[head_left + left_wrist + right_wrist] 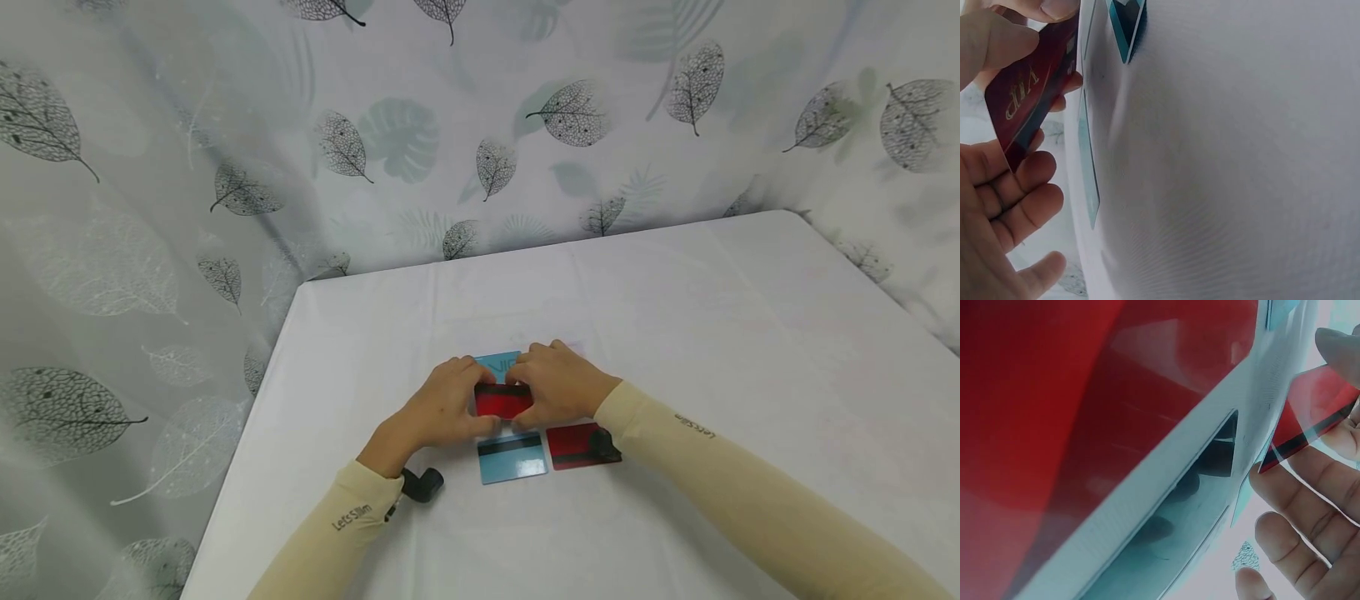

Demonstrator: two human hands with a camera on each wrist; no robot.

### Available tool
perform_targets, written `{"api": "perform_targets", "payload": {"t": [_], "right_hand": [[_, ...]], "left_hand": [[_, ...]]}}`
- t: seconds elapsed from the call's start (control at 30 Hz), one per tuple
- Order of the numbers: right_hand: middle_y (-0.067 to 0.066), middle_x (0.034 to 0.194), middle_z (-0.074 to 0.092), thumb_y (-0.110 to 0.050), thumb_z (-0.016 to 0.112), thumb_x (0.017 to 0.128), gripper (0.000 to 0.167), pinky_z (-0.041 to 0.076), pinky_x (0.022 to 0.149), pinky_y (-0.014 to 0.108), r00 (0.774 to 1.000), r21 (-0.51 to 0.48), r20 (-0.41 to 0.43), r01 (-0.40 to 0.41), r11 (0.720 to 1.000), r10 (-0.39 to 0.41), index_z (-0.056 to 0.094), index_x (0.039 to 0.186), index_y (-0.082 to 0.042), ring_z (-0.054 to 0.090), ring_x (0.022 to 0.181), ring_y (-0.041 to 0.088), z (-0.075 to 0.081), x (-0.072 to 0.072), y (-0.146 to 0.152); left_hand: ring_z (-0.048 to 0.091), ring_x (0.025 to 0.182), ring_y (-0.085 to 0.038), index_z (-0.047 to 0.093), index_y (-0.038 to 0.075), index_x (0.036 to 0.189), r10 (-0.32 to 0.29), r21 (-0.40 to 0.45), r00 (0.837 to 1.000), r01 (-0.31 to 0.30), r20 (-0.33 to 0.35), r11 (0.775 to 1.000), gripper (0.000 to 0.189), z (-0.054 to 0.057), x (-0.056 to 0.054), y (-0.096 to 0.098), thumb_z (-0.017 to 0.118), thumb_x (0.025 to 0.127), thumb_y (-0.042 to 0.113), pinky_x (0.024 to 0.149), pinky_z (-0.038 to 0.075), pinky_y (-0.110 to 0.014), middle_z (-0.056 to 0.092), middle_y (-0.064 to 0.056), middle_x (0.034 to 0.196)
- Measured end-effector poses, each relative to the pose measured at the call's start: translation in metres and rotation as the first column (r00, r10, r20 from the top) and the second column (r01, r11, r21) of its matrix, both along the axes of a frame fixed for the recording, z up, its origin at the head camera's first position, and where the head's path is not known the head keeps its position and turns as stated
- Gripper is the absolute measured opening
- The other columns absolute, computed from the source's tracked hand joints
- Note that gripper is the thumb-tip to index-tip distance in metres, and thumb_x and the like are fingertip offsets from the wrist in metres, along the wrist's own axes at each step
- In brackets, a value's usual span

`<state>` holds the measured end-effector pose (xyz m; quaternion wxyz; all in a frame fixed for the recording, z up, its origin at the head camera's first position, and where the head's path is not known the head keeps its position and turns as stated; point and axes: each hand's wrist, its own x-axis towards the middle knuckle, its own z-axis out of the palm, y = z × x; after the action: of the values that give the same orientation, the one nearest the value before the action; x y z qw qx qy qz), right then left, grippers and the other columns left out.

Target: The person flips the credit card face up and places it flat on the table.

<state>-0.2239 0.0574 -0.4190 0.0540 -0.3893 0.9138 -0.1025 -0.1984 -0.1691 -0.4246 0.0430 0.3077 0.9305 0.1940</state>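
Note:
My left hand (448, 402) and right hand (558, 385) hold a red card (502, 402) between them, thumbs at its near side and fingers at its far side. Its dark stripe shows from above. Gold VIP lettering marks the face of this red card (1029, 94) in the left wrist view, where it stands tilted off the table. Just behind it lies a blue card (495, 364), partly covered by the hands. On the near side, a blue card (512, 458) with a dark stripe lies left of another red card (577, 447), which my right wrist partly hides.
A white cloth covers the table (712, 333). Leaf-patterned curtains (495, 100) hang behind and at both sides. A black wrist device (423, 485) sticks out beside my left sleeve, and another black one (603, 446) overhangs the near red card.

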Motion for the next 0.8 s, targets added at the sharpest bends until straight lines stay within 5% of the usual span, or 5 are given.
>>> {"api": "perform_targets", "payload": {"t": [0.33,0.8], "right_hand": [[-0.008,0.098,0.071,-0.053,0.083,0.079,0.051,0.048,0.087,0.041,1.000,-0.054,0.021,0.012,0.998,-0.011,0.077,0.116,-0.019,0.057,0.090,0.011,0.0009,0.0005,0.0012],[-0.008,0.096,0.068,-0.051,0.082,0.081,0.048,0.045,0.086,0.038,0.998,-0.080,0.062,0.016,0.997,-0.011,0.075,0.117,-0.019,0.054,0.090,0.011,0.0036,0.0005,0.0021]], "left_hand": [[0.057,0.111,-0.016,0.063,0.008,0.132,0.025,0.102,0.999,-0.027,0.020,0.994,0.061,0.0002,0.0001,-0.0043,0.083,0.086,0.042,0.098,0.053,-0.038,0.065,-0.001,0.121],[0.055,0.112,-0.022,0.058,0.008,0.133,0.070,0.202,0.981,-0.106,0.180,0.974,0.062,0.0024,0.0018,-0.0073,0.086,0.084,0.033,0.094,0.054,-0.040,0.060,0.000,0.120]]}}
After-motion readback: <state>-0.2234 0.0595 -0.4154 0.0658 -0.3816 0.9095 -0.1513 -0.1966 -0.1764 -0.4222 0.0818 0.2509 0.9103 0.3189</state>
